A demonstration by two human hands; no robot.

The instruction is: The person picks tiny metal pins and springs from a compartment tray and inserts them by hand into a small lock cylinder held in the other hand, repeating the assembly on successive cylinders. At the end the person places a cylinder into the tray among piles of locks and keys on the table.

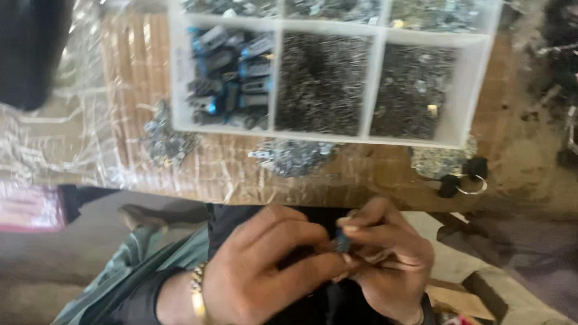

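White divided tray (379, 36) holds blue-black parts (232, 75) and metal bits (322, 81); both hands' grip pinches 1 small blue part (343, 242).

Both hands are bare, with no gloves or rings that can be made out. The left hand (259, 271), at about seven o'clock in the view, has a gold-coloured linked bracelet (197, 294) around its wrist, and just beyond that a dark sleeve (135, 301) reaching toward eight o'clock. The right hand (388, 262), near five o'clock, shows a thin pale band at its wrist, too blurred to identify.
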